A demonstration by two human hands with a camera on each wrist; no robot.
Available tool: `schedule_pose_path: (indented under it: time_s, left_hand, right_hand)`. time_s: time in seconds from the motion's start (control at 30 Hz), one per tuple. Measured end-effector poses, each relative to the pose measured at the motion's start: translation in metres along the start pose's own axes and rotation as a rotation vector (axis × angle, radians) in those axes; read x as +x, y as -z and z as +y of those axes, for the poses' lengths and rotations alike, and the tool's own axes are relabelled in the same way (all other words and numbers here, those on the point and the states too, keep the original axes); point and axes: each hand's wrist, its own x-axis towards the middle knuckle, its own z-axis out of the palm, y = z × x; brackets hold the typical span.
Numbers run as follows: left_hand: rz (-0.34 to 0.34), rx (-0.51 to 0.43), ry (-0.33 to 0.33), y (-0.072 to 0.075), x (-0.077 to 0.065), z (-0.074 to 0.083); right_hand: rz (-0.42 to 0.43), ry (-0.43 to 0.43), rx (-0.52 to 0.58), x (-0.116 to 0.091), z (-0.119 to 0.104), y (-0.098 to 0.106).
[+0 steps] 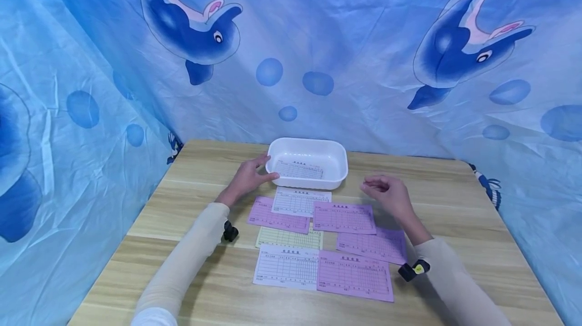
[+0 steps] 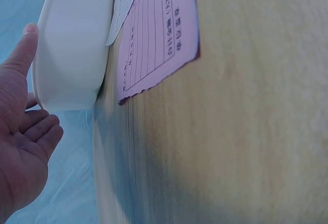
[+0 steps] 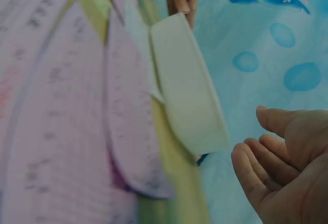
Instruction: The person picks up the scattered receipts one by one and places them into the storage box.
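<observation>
A white plastic tray [image 1: 334, 183] stands at the back of the table, with a white receipt slip [image 1: 295, 169] lying inside it. My left hand [image 1: 247, 178] holds the tray's left end, thumb at the front rim and index finger further back; in the left wrist view its other fingers are loosely bent beside the wall. To the tray's right, my right hand [image 1: 388, 193] hovers with loosely bent fingers and nothing in them. Below the tray lie another white slip [image 1: 297, 202] and a pink slip [image 1: 344, 218], the latter nearest the right hand.
More printed slips overlap on the wooden table [image 1: 182, 245]: pink ones [image 1: 354, 278], a pale green one [image 1: 288, 237] and a white one [image 1: 284, 268] near the front. A blue dolphin-print cloth [image 1: 354, 28] hangs behind the table and along its sides.
</observation>
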Motion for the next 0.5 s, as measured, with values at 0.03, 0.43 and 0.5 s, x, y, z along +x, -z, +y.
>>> schedule_pose_path:
  time_s: [0.03,0.43,0.5]
  left_hand:
    - [0.0,0.001,-0.001,0.0,0.0,0.0]
    - [0.0,0.016,0.016,0.0,0.0,0.002]
    - [0.0,0.021,0.017,0.0,0.0,0.003]
  right_hand:
    - [-0.002,-0.007,-0.01,-0.002,0.003,0.0]
    - [-0.004,-0.106,-0.107,-0.026,0.028,-0.002]
    - [-0.007,-0.113,-0.122,-0.029,0.033,-0.002]
